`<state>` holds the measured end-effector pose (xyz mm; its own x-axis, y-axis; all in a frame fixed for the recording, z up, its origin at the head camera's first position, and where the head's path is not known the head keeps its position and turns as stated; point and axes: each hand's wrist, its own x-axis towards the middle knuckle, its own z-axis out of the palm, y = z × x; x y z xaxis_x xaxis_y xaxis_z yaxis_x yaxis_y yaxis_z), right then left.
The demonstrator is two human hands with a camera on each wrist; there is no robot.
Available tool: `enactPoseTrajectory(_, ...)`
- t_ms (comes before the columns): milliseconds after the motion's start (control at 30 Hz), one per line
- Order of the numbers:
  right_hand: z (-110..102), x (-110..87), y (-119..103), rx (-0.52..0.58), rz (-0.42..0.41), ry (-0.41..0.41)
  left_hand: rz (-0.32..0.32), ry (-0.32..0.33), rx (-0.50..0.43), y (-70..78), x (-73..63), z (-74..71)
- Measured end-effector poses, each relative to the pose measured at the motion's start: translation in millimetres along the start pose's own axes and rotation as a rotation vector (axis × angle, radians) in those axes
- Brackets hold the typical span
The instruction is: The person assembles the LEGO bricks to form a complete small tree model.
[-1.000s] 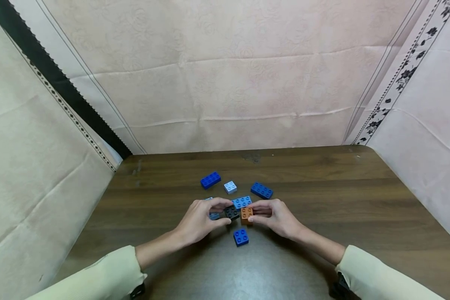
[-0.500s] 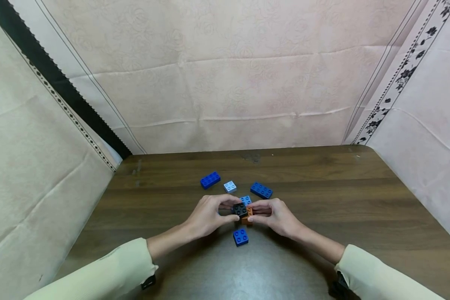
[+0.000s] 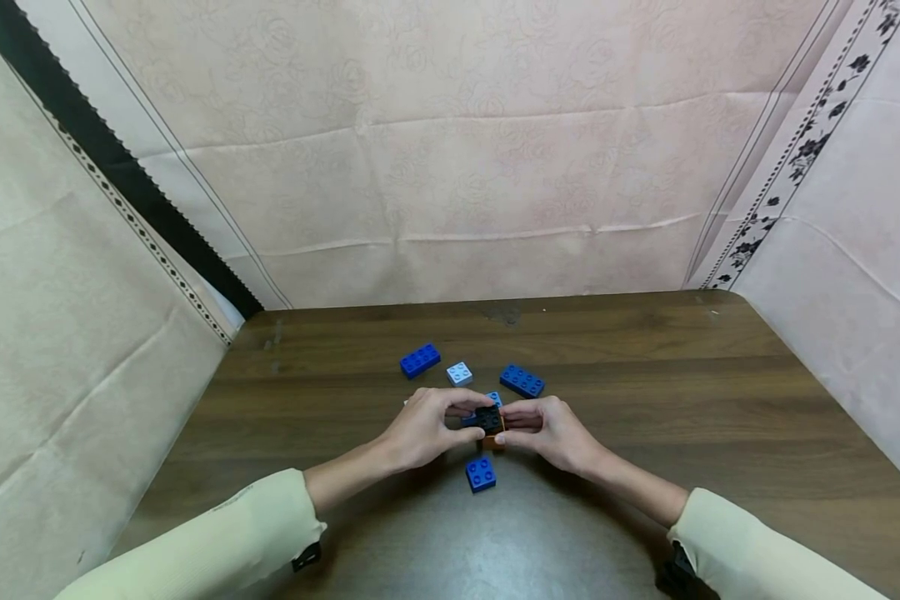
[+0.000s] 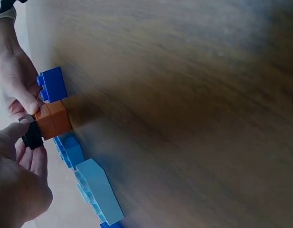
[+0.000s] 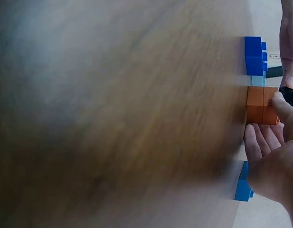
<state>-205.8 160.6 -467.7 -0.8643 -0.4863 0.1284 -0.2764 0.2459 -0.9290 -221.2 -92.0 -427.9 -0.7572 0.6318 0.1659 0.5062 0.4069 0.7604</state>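
In the head view my left hand (image 3: 417, 429) pinches a black brick (image 3: 488, 419) between thumb and fingers. The black brick sits over the orange bricks (image 4: 53, 118), two stacked with a seam between them; whether it is pressed fully down cannot be told. With thumb and fingers on opposite sides, my right hand (image 3: 553, 433) holds the orange stack upright on the table. From above, the black brick covers most of the orange. Just in front of the hands lies a small dark blue brick (image 3: 481, 474). A mid-blue brick (image 3: 495, 399) lies behind the stack, partly hidden by my fingers.
Farther back on the wooden table (image 3: 607, 350) are two long dark blue bricks (image 3: 420, 360) and a small pale blue brick (image 3: 460, 374). A longer light blue brick (image 4: 99, 190) shows in the left wrist view. Pale cloth (image 3: 480, 167) hangs behind and at both sides.
My left hand has moved right with the black brick, from beside the orange stack to over it. My right hand has stayed in place on the orange bricks.
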Motion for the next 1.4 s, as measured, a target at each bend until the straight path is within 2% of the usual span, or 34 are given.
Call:
enactPoseTrajectory(300, 1.3, 0.7, 1.2, -0.011, -0.022, 0.002, 0.013, -0.031, -0.091, -6.4, 1.9, 0.8)
enactPoseTrajectory(600, 1.5, 1.6, 2.3, -0.002, -0.017, 0.006, -0.046, -0.046, -0.263, -16.0, 3.3, 1.7)
enactPoseTrajectory(833, 1.5, 1.5, 1.8, 0.006, 0.014, 0.003, -0.069, -0.066, -0.334, -21.0, 3.1, 3.0)
enactPoseTrajectory(1200, -0.6, 0.3, -1.1, -0.01, 0.031, 0.013, -0.052, -0.052, -0.399, -23.1, 4.6, 7.9)
enactPoseTrajectory(1400, -3.5, 1.8, -4.5, 0.029, 0.058, -0.025, -0.052, -0.034, -0.397, -22.8, 3.2, 7.9)
